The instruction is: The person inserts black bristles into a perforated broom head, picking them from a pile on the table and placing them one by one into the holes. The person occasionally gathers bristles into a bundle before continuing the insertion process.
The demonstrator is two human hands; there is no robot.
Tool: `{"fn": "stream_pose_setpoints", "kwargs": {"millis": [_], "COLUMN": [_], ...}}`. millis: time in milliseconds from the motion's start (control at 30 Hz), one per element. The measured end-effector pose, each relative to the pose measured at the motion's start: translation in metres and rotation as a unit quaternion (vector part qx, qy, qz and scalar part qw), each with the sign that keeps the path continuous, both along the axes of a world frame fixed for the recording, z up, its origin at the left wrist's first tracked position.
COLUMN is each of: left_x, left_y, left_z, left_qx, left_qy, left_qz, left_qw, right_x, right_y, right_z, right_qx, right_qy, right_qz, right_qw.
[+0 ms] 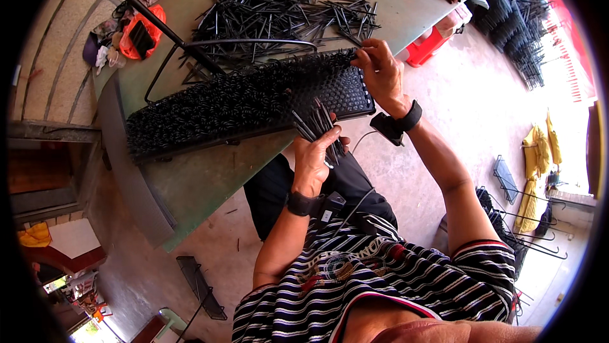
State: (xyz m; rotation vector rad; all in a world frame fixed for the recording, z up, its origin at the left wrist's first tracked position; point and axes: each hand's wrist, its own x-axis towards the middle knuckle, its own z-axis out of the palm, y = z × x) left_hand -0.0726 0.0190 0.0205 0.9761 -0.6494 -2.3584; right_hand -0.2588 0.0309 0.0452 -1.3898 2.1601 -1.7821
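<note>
A long black panel (342, 93) with a honeycomb-like grid lies slantwise along the table's near edge. Dense black bristle tufts (209, 105) cover most of it; its right end shows bare grid. My left hand (312, 160), just below the panel's near edge, is closed around a bundle of thin black strips (315, 124) that fan upward. At the panel's far right corner is my right hand (383, 75), thumb and fingers pinched together by the last tufts. Whatever sits between those fingertips is too small to make out. A black rod (149, 16) with a bent wire frame reaches the panel's far side.
Behind the panel, a heap of loose black strips (273, 10) spreads over the greenish table (222, 181). An orange-red bag (141, 33) lies at its left. A red container (421, 48) stands right of the table. Stacked black panels (515, 29) and yellow cloth (536, 175) are farther right.
</note>
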Motion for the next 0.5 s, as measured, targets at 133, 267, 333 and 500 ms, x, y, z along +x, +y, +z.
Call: {"fn": "stream_pose_setpoints", "kwargs": {"millis": [133,267,333,500], "left_x": [0.001,0.001,0.001,-0.003], "left_y": [-0.001,0.000,-0.001,0.000], "left_z": [0.006,0.010,0.012,0.013], "left_qx": [-0.027,-0.054,-0.067,-0.107], "left_qy": [-0.013,-0.022,-0.032,-0.034], "left_qz": [-0.012,-0.013,-0.020,-0.070], "left_qw": [0.999,0.998,0.997,0.991], "right_x": [-0.012,-0.011,0.002,0.006], "right_y": [-0.004,-0.003,0.002,0.010], "right_z": [-0.003,0.010,0.021,0.018], "right_qx": [0.058,0.147,0.149,0.326], "right_qy": [0.123,0.245,0.179,-0.094], "right_qz": [0.053,0.040,0.015,0.228], "right_qw": [0.989,0.957,0.972,0.913]}}
